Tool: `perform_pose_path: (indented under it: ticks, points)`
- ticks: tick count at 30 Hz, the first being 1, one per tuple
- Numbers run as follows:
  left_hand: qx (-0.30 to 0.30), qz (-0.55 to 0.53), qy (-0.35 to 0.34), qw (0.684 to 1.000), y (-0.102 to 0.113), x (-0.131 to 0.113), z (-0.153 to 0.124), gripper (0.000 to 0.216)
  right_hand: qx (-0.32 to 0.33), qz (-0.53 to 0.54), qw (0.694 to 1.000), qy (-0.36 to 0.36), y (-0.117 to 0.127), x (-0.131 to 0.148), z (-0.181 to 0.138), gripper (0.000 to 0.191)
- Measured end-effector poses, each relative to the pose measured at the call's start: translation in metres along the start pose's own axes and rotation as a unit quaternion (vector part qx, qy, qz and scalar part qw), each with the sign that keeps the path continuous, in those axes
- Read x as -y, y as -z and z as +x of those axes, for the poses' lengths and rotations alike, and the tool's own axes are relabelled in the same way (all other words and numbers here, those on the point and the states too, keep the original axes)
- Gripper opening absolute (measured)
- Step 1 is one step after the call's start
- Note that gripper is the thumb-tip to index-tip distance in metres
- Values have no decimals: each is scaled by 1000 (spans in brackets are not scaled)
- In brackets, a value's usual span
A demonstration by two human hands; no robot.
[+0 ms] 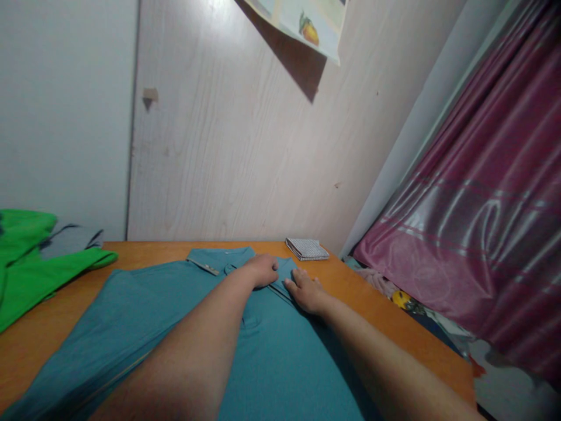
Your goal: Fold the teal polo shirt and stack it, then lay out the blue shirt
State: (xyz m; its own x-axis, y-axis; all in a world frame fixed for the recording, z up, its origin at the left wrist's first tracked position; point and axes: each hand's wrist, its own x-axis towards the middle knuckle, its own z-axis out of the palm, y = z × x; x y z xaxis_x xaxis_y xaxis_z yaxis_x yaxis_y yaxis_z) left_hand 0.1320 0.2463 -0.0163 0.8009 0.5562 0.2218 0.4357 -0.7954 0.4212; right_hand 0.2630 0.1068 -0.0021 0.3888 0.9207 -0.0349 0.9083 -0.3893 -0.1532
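A teal polo shirt [289,351] lies spread over the table, its collar toward the far edge. The left part of the shirt is laid out wide, with some folds near the front. My left hand [262,270] is at the collar, its fingers curled in on the fabric; the fingertips are partly hidden. Flat on the right shoulder of the shirt rests my right hand [307,290], fingers spread. My left forearm covers part of the shirt's middle.
Bright green clothing [26,263] and a grey cloth [72,241] lie at the table's left. A folded checked cloth [307,249] sits by the far edge of the orange-brown table [421,351]. A light wooden panel [245,146] stands behind; a shiny purple curtain [482,222] hangs right.
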Motion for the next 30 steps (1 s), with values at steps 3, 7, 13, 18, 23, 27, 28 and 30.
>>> perform_pose_path:
  ticks: [3,7,13,18,23,27,28,30]
  points:
    - [-1,-1,-1,1000,-2,2,2,21,1,-7,1000,-5,-3,3,12,67]
    - [0,0,-2,1000,-3,2,4,21,-17,-9,1000,-9,-1,10,32,63]
    - [-5,-1,-2,1000,-1,1,3,33,-9,-12,1000,-8,-10,17,47,64]
    - [2,-1,-4,1000,0,0,1,30,-7,-11,1000,-18,-5,17,40,68]
    - [7,2,0,1000,0,0,1,25,-8,-15,1000,-8,-8,16,17,72]
    - [11,12,0,1000,1,-1,0,25,-2,-15,1000,-13,-11,11,6,74]
    - [12,15,-1,1000,1,-1,-1,25,-1,-15,1000,-17,-11,10,5,75]
    - [13,19,-2,1000,2,-2,-1,25,0,-14,1000,-21,-9,7,1,76]
